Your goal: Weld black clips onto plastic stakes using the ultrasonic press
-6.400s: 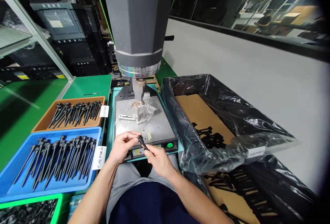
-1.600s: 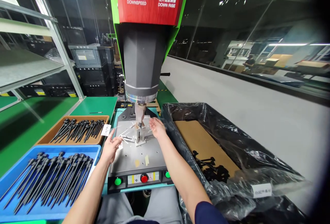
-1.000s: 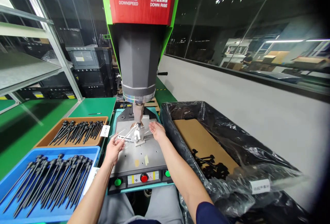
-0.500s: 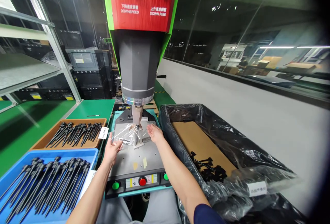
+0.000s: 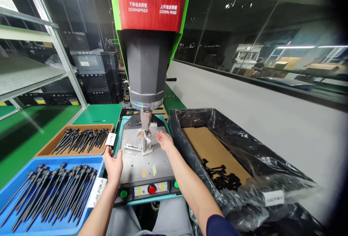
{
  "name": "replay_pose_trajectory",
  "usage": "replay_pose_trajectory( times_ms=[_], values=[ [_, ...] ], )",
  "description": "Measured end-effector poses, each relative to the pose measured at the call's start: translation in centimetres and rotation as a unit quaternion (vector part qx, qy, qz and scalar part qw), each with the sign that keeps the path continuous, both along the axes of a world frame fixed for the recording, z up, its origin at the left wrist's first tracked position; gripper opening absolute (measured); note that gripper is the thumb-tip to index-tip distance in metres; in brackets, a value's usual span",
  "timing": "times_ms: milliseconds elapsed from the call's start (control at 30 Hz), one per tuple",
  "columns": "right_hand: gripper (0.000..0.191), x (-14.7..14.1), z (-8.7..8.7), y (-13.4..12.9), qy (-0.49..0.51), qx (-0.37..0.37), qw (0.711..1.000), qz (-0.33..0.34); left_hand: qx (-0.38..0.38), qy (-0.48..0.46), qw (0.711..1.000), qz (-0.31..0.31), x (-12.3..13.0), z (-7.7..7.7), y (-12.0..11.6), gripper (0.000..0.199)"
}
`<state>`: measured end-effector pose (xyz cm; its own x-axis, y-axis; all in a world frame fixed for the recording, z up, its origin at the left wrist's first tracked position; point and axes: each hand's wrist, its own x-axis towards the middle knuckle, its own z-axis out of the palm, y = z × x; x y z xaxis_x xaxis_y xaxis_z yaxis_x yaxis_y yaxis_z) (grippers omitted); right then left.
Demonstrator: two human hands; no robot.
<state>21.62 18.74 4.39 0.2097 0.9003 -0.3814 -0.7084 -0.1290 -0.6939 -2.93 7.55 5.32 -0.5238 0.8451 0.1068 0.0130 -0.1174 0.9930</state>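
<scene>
My left hand (image 5: pixel 113 163) is over the left edge of the machine's metal plate (image 5: pixel 136 170), beside the orange tray (image 5: pixel 43 152). Its thumb and fingers are apart, and nothing shows between them. My right hand (image 5: pixel 164 141) reaches just right of the metal fixture (image 5: pixel 147 145) under the machine's horn (image 5: pixel 146 119), fingers stretched out and holding nothing visible. Clear plastic film (image 5: pixel 138 142) lies around the fixture. Black rods with thick heads lie in the orange tray and in the blue tray (image 5: pixel 99 161).
A black-lined bin (image 5: pixel 174 127) on the right holds cardboard (image 5: pixel 206 141) and black parts (image 5: pixel 227 181). Green buttons (image 5: pixel 123 193) and a red button (image 5: pixel 151 189) sit at the machine's front. The red machine head (image 5: pixel 152 18) hangs above. Metal shelving (image 5: pixel 65 62) stands left.
My left hand has moved left and down, away from the clear film, toward the trays' edge. My right hand has hardly moved. The view has shifted slightly.
</scene>
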Motion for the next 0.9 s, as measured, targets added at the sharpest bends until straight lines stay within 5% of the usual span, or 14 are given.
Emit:
replay_pose_trajectory(
  times_ms=[67, 200, 400, 500, 900],
  values=[
    [0.010, -0.1, 0.1, 0.0, -0.003, 0.000, 1.000, 0.001, 0.083, 0.121, 0.989, 0.015, 0.7, 1.4, 0.0, 0.050],
    [0.013, -0.3, 0.2, -0.2, -0.009, -0.008, 1.000, -0.001, 0.175, 0.277, 0.928, -0.174, 2.9, 3.6, 2.0, 0.026],
    [0.011, -0.4, 0.4, -0.3, -0.012, -0.014, 1.000, -0.003, 0.192, 0.509, 0.794, -0.273, 4.3, 3.7, 6.3, 0.052],
    [0.011, -0.2, 0.5, -0.3, -0.010, -0.017, 1.000, -0.005, 0.157, 0.568, 0.751, -0.299, 4.4, 3.5, 7.1, 0.059],
    [0.010, 0.0, 0.2, -0.5, 0.016, -0.051, 0.998, 0.019, 0.152, 0.577, 0.748, -0.290, 4.8, 2.6, 6.8, 0.061]
  ],
)
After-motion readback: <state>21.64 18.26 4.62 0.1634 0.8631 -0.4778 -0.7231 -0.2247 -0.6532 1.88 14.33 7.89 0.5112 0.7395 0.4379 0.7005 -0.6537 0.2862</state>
